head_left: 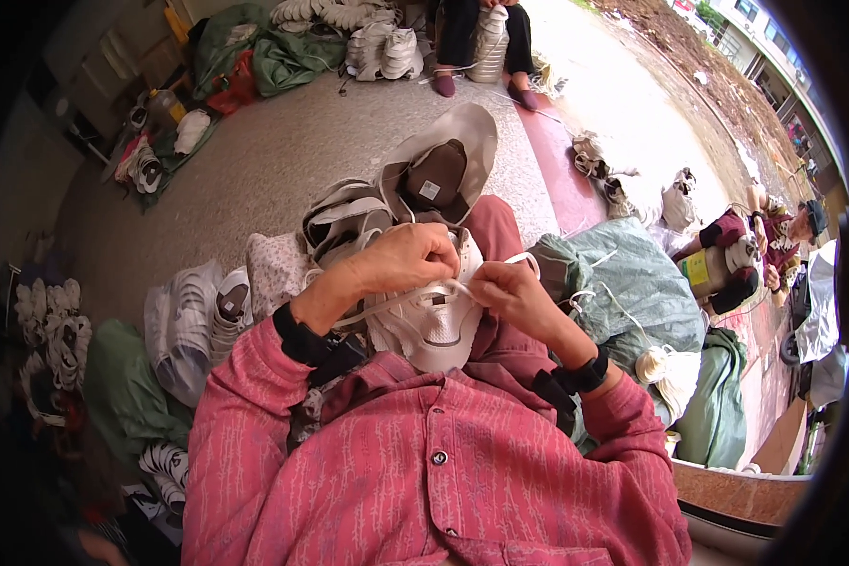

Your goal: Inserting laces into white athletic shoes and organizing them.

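A pale beige shoe upper rests in my lap, its perforated toe part toward me. Across it runs a whitish shoelace. My right hand pinches the lace at the upper's right side, where it bends into a small loop. My left hand is closed above the upper, fingers curled down beside that loop; what sits between its fingertips is hidden. Just beyond my hands, a beige shoe with a dark brown insole lies open, with grey-and-white shoe pieces to its left.
Green sacking with lace bundles lies at my right. Bagged shoes stand at my left. A seated person holds a tall stack of uppers ahead; another person sits far right. Shoe piles line the far floor.
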Tool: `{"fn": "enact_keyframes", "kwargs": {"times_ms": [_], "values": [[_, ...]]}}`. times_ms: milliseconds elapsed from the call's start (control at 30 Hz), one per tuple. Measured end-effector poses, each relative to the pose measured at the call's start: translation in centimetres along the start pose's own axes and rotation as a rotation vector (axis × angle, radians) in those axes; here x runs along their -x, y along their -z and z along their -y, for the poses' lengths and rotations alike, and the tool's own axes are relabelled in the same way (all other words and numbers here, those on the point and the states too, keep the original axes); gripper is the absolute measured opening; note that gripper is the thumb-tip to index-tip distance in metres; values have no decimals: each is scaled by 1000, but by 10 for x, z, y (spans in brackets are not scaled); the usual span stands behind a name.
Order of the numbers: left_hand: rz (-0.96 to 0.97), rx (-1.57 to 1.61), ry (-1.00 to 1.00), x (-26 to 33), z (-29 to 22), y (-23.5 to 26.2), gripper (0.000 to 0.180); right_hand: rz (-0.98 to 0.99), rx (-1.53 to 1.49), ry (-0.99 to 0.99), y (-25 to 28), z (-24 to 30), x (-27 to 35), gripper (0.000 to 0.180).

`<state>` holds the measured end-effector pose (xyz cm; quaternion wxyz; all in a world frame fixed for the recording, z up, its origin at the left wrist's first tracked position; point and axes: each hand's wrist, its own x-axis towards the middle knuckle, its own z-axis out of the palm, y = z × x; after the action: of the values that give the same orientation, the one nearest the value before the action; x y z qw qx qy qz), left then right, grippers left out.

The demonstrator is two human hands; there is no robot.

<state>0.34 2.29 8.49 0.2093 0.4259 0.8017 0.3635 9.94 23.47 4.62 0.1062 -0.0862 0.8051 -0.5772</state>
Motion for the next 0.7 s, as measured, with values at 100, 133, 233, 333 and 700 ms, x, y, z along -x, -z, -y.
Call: {"fn": "enact_keyframes", "kwargs": {"times_ms": [100,133,233,333,700], "values": [[69,-48,-8,2,-4,2,19,-128,436,269,-12,9,0,19],[72,-49,-10,2,-3,1,19,-132,435,268,-11,13,2,19],[5,43,35,4,0,-2,17,-40,340,147,-1,24,1,16],[6,96,39,4,1,-4,15,-113,517,183,17,37,-5,29],[-79,37,-13,18,-8,-12,12,235,365,446,30,22,-35,38]]}}
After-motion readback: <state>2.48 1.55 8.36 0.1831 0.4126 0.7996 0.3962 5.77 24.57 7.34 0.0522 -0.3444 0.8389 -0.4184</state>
